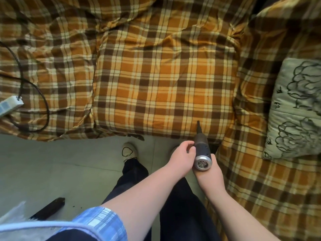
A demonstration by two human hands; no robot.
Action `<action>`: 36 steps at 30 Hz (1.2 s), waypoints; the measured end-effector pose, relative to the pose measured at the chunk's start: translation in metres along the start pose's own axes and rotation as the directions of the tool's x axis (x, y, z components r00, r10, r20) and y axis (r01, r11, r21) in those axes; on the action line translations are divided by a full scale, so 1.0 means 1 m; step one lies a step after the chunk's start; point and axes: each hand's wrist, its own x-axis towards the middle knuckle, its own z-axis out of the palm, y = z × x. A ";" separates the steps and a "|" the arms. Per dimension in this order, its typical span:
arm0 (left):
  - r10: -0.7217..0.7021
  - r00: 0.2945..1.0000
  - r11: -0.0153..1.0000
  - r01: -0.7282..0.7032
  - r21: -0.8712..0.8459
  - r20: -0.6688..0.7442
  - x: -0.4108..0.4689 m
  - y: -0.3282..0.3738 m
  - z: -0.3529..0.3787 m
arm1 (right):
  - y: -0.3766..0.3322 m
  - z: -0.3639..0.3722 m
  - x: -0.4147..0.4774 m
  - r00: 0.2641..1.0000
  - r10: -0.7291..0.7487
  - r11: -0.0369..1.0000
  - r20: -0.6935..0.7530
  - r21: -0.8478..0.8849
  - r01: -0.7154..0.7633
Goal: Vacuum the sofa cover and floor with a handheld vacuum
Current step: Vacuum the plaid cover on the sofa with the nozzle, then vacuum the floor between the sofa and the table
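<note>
A small handheld vacuum (201, 150), dark with a silver vented rear end, points its thin black nozzle at the front edge of the orange-brown plaid sofa cover (156, 75). My right hand (211, 171) holds the vacuum from underneath, mostly hidden behind its body. My left hand (181, 158) touches the left side of the vacuum's barrel with curled fingers. The grey floor (60, 167) lies below the sofa's front edge.
A white power strip (9, 105) with a black cable (41, 101) lies on the left seat. A grey patterned cushion (295, 110) sits at the right. A black attachment (48, 208) and dark specks lie on the floor at lower left. My shoes stand near the sofa.
</note>
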 end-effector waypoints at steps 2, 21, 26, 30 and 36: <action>-0.008 0.999 1.000 0.007 -0.014 -0.033 0.001 -0.009 -0.018 | -0.009 0.014 -0.004 0.999 -0.045 0.999 0.022 -0.009 0.045; -0.289 0.847 0.711 -0.122 -0.693 -0.446 -0.048 -0.164 -0.135 | -0.086 0.168 -0.039 0.817 -0.249 0.764 0.519 -0.414 0.496; -0.349 0.818 0.579 -0.196 -0.791 -0.458 -0.065 -0.190 -0.104 | -0.058 0.168 -0.044 0.780 -0.262 0.632 0.568 -0.510 0.583; -0.418 0.792 0.530 -0.186 -0.827 -0.446 -0.072 -0.208 -0.066 | -0.027 0.163 -0.042 0.761 -0.215 0.568 0.612 -0.556 0.607; -0.529 0.731 0.489 -0.152 -0.859 -0.431 -0.062 -0.249 -0.011 | 0.020 0.171 -0.033 0.709 -0.133 0.509 0.693 -0.566 0.649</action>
